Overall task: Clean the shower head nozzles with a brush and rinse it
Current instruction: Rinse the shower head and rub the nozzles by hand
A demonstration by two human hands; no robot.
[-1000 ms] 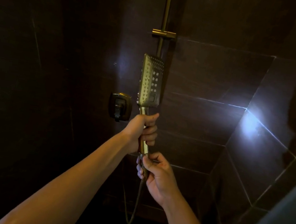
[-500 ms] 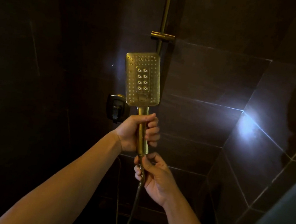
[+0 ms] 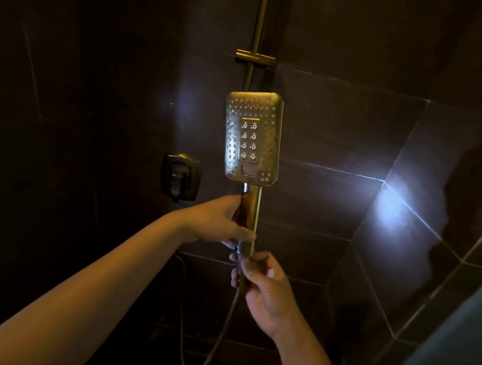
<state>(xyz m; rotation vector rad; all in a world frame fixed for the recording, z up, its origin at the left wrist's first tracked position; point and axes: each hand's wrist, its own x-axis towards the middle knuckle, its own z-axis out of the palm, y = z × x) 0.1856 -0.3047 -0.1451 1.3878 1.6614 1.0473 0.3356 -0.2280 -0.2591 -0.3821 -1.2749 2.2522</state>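
Note:
A gold rectangular shower head [image 3: 252, 136] stands upright at the centre of the dark shower, its nozzle face turned toward me. My left hand [image 3: 216, 220] grips its handle [image 3: 251, 208] from the left, just below the head. Lower down, my right hand [image 3: 265, 289] pinches the bottom of the handle where the metal hose [image 3: 213, 350] joins. The hose loops down and back up to the left. No brush is in view.
A vertical gold rail [image 3: 258, 28] with a slider bracket [image 3: 255, 58] runs up the wall behind the head. A dark wall valve [image 3: 180, 176] sits left of the handle. Dark tiled walls enclose the space, with a bright light glare [image 3: 390, 205] at the right corner.
The shower head has rotated from edge-on to face me, and its nozzle face now shows fully. My left hand's fingers have shifted round the handle; my right hand stays at the hose joint.

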